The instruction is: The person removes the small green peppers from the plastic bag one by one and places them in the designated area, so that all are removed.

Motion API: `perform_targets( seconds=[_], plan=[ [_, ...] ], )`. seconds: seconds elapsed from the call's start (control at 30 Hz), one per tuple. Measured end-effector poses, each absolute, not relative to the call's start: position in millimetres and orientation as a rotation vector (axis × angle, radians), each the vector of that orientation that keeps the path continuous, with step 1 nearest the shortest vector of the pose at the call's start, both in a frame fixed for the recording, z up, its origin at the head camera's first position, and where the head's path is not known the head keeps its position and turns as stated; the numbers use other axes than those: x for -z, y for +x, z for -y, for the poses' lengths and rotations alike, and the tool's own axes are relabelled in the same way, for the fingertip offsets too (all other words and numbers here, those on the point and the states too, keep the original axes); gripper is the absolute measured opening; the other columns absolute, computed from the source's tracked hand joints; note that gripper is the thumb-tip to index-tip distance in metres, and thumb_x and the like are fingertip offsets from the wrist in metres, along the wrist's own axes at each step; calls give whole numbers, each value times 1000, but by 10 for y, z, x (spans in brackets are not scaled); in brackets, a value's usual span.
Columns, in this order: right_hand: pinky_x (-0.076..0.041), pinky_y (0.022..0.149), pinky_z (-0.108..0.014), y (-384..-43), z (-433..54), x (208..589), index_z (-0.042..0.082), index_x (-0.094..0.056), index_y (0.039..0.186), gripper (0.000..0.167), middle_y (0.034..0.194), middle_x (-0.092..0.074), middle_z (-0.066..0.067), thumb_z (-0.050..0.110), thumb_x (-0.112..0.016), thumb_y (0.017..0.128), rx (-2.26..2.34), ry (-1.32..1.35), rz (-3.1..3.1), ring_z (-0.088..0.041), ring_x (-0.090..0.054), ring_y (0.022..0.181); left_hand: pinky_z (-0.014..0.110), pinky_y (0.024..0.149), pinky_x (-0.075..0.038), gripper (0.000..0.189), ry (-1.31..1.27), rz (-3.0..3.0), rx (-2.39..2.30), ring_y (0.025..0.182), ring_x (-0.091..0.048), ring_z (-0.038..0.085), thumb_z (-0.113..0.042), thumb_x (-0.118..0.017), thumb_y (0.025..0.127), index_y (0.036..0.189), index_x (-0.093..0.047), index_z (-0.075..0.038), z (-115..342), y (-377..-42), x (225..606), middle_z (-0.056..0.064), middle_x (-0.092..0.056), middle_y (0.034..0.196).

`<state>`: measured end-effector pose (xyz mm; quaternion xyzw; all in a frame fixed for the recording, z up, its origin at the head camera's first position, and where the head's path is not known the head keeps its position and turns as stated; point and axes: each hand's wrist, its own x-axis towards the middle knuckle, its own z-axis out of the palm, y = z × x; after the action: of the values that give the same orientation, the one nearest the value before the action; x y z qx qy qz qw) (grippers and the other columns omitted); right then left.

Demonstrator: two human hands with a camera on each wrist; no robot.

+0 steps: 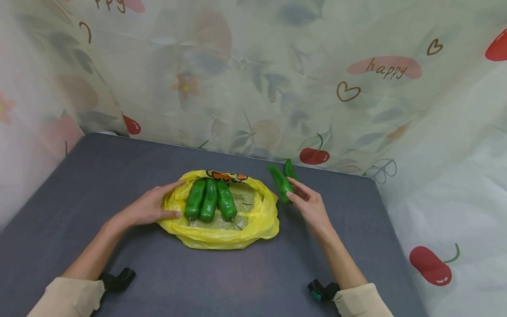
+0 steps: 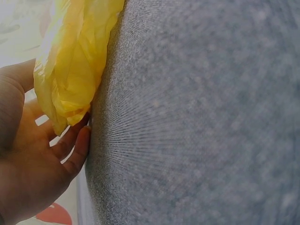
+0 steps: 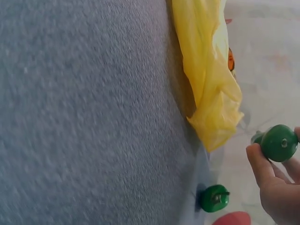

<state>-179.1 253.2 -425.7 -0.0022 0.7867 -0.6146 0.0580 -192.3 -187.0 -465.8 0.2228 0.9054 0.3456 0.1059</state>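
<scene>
A yellow plastic bag [image 1: 222,240] lies with its mouth spread wide, and three long glossy green peppers [image 1: 208,200] rest side by side in its left part. At the bag's left edge my left hand [image 1: 152,206] holds the rim, thumb nearer me and fingers beyond; some fingertips are hidden behind the yellow plastic [image 2: 77,56]. To the right of the bag, my right hand [image 1: 313,207] pinches a green pepper [image 1: 282,182] between thumb and fingers, raised off the table [image 3: 280,143]. Another green pepper [image 1: 289,167] lies behind that hand, partly covered by it.
The dark grey table [image 1: 253,281] ends at a back edge close behind the bag. A printed cloth [image 1: 253,88] with flowers and cherries hangs behind it and at the sides. Black wrist straps [image 1: 118,279] sit on both forearms.
</scene>
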Motion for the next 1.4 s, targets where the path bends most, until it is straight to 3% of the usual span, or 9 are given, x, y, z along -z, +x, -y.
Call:
perform_targets(
  seconds=[0.3, 0.63, 0.8, 1.07, 1.4],
  plan=[
    [-40, 106, -48, -1847, -2660, 4237, 21, -46, 150, 55, 148, -49, -7, 35, -62, 99, 1864, -48, -2408, -20, -48, 133, 63, 100, -36, 87, 659, -2665, -1019, 128, -43, 45, -39, -78, 85, 154, -35, -6, 1875, -1924, 4658, 25, -46, 145],
    [-47, 98, -31, -1942, -2782, 4290, 20, -48, 149, 55, 145, -52, -8, 34, -63, 98, 1873, -53, -2455, -16, -54, 126, 61, 99, -37, 89, 656, -2657, -991, 126, -44, 42, -39, -79, 85, 155, -34, -6, 1880, -1933, 4680, 24, -46, 146],
    [-46, 98, -28, -1992, -2838, 4306, 20, -49, 148, 54, 146, -52, -7, 34, -64, 98, 1889, -27, -2472, -15, -53, 127, 61, 100, -36, 89, 651, -2645, -1004, 127, -44, 42, -39, -78, 85, 155, -33, -7, 1875, -1939, 4662, 24, -45, 147],
    [-45, 102, -42, -2072, -2922, 4342, 20, -49, 148, 57, 146, -52, -8, 38, -64, 96, 1885, 48, -2510, -17, -53, 127, 60, 100, -36, 89, 657, -2642, -1013, 126, -44, 40, -40, -78, 85, 155, -33, -7, 1876, -1956, 4663, 23, -45, 147],
    [-46, 100, -42, -2150, -3022, 4414, 19, -48, 149, 58, 144, -54, -12, 36, -65, 96, 1851, 123, -2547, -20, -53, 128, 60, 100, -37, 89, 649, -2642, -1016, 125, -45, 40, -39, -79, 85, 155, -34, -7, 1879, -1946, 4681, 23, -45, 147]
  ],
)
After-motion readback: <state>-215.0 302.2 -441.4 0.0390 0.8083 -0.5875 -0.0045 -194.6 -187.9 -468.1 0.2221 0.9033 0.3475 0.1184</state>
